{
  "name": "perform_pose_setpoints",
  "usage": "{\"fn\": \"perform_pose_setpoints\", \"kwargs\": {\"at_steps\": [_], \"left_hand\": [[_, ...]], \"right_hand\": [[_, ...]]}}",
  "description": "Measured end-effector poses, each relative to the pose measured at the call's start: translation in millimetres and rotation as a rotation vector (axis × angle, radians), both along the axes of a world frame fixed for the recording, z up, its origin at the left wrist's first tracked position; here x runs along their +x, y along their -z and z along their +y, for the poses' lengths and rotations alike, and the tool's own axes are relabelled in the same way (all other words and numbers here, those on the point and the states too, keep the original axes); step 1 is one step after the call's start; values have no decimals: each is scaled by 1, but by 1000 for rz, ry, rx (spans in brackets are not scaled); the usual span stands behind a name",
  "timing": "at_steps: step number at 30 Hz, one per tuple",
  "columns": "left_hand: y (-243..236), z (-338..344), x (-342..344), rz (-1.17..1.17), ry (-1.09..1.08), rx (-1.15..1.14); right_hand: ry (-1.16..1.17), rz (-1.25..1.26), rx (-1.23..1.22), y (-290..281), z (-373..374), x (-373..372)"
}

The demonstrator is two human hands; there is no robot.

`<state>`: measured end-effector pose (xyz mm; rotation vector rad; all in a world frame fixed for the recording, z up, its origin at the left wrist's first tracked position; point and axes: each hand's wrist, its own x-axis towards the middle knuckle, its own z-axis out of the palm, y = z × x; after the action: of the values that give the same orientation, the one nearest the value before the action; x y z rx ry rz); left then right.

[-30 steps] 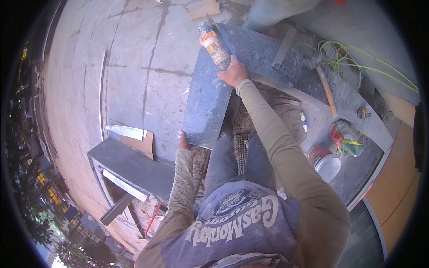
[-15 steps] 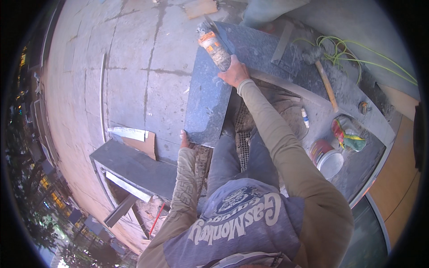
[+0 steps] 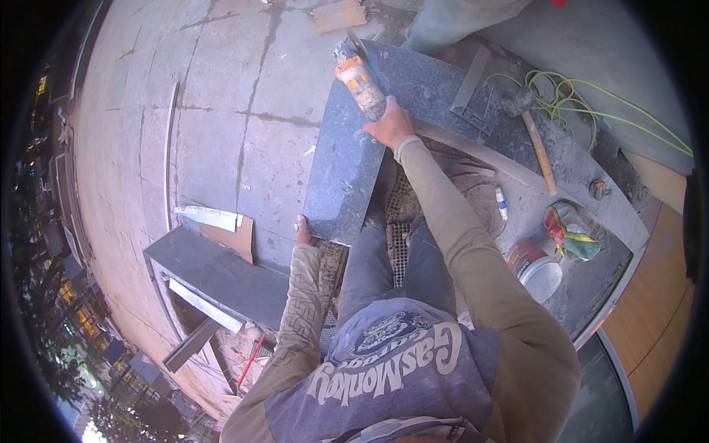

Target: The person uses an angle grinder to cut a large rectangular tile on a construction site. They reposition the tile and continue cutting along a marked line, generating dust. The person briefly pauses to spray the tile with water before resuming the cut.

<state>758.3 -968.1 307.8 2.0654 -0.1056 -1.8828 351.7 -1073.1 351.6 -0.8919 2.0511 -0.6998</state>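
While a dusty orange-and-grey cylindrical power tool [image 3: 361, 83] is grasped by the right hand [image 3: 392, 123] at a blue-grey stone slab's [image 3: 336, 173] far end, the near left corner is touched by the left hand [image 3: 303, 230], grip hidden.

The right hand [image 3: 394, 125] grips an orange-and-grey cylindrical power tool [image 3: 362, 87] over a speckled blue-grey stone-like slab [image 3: 336, 177]; the left hand [image 3: 303, 232] touches its near left corner.

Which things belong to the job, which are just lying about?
In use:
orange and grey power tool in the right hand
flat dark grey stone slab, left hand at its edge

Seemingly idle:
wooden-handled hammer
red and white bucket
crumpled red and green bundle
flat brown cardboard
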Motion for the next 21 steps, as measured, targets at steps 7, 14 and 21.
{"fn": "perform_pose_setpoints", "kwargs": {"at_steps": [7, 14, 21], "left_hand": [[7, 0, 5, -22, 35, 41], [4, 1, 5, -29, 28, 36], [1, 0, 1, -13, -21, 36]], "right_hand": [[-2, -18, -8, -8, 15, 1], [-2, -25, 18, -10, 12, 1], [-17, -16, 24, -6, 2, 0]]}}
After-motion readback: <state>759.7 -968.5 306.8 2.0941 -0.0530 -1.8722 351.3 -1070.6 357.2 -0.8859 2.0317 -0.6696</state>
